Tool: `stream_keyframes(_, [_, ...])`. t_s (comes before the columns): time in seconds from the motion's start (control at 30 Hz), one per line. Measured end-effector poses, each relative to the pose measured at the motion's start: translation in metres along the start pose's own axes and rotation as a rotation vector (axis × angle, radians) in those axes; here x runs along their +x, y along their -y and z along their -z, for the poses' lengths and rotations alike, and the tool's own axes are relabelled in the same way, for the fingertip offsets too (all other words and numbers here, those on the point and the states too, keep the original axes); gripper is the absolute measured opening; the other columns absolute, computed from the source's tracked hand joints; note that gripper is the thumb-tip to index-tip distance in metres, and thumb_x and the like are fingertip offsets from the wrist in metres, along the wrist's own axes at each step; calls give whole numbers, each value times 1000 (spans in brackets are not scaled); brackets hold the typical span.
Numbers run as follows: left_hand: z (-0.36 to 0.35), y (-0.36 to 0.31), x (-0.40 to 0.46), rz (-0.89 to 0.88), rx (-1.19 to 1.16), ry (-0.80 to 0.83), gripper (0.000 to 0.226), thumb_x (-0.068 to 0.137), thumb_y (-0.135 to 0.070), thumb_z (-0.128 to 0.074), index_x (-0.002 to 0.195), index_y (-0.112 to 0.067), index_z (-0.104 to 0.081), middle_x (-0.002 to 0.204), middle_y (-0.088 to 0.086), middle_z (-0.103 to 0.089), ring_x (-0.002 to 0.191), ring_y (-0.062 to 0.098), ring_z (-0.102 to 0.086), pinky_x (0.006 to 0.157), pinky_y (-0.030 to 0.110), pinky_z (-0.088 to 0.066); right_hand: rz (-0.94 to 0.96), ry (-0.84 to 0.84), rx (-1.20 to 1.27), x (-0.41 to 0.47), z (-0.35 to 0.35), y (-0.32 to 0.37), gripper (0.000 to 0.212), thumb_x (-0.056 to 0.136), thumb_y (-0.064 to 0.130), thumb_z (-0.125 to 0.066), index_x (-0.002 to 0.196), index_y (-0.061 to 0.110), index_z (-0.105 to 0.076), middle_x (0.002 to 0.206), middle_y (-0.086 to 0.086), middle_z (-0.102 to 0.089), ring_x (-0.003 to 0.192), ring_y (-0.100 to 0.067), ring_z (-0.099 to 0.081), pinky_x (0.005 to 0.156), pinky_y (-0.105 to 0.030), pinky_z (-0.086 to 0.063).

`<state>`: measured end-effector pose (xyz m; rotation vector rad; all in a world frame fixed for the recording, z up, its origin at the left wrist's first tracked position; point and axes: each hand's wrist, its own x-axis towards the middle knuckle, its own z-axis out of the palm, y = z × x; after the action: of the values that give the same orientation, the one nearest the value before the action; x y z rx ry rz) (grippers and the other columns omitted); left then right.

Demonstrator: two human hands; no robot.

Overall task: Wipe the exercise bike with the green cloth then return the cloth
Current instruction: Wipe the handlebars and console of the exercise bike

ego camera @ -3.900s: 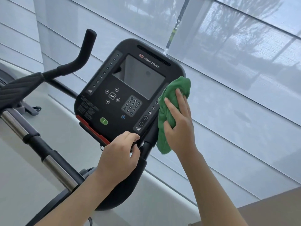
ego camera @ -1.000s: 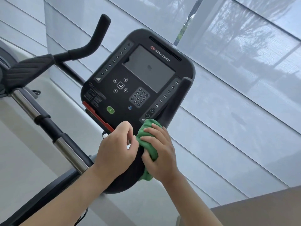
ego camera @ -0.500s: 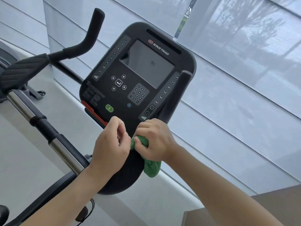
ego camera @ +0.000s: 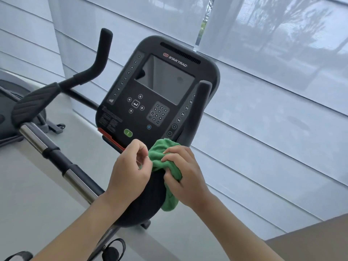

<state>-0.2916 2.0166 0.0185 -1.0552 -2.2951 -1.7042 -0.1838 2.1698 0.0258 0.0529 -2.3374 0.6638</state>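
Observation:
The exercise bike's black console (ego camera: 156, 95) tilts in front of me, with an upright handlebar horn on the left (ego camera: 94, 61) and another on the right (ego camera: 199, 102). The green cloth (ego camera: 160, 153) is bunched against the curved black bar (ego camera: 143, 204) just under the console's lower right corner. My right hand (ego camera: 186, 178) grips the cloth from the right, fingers curled over it. My left hand (ego camera: 130, 172) is beside it with curled fingers, pinching the cloth's left edge.
A chrome and black post (ego camera: 37, 140) slants from the ribbed armrest pad (ego camera: 32, 104) toward me. Window blinds (ego camera: 273, 91) and a pale ledge lie behind the bike. Another machine (ego camera: 11, 110) stands at far left. A brown surface (ego camera: 310, 240) shows at bottom right.
My right hand brought the cloth down from the console's right side to the bar below it. In the last half second the cloth bunched higher between both hands, and my left fingers closed on its edge.

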Motion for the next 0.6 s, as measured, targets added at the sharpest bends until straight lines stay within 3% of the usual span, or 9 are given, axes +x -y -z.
stream_keyframes(0.17, [-1, -12, 6, -43, 67, 40, 30, 89, -3, -65, 90, -31, -54, 87, -12, -64, 82, 13, -64, 69, 23, -52, -22, -157, 71, 17, 23, 2, 23, 83, 4, -57, 102, 7, -70, 114, 1, -65, 114, -23, -60, 98, -40, -51])
stream_keyframes(0.33, [-3, -35, 31, -120, 113, 53, 29, 94, -6, -65, 97, -34, -58, 93, -14, -65, 83, 13, -67, 69, 23, -56, -32, -474, 186, 50, 71, -6, 26, 81, 2, -53, 100, 6, -70, 113, -2, -67, 114, -27, -65, 97, -40, -53])
stream_keyframes(0.47, [-14, -54, 51, -203, 168, 65, 29, 93, -9, -61, 101, -37, -58, 102, -16, -65, 97, 11, -65, 80, 18, -52, -32, -716, 279, 74, 110, -23, 26, 83, -1, -52, 101, 7, -70, 112, -6, -68, 112, -28, -66, 97, -40, -54])
stream_keyframes(0.6, [-32, -64, 62, -225, 251, 94, 25, 89, -18, -56, 105, -37, -58, 103, -16, -64, 102, 13, -64, 82, 16, -49, -43, -850, 339, 96, 126, -46, 28, 84, -4, -52, 103, 8, -69, 112, -7, -67, 110, -25, -66, 95, -36, -53])
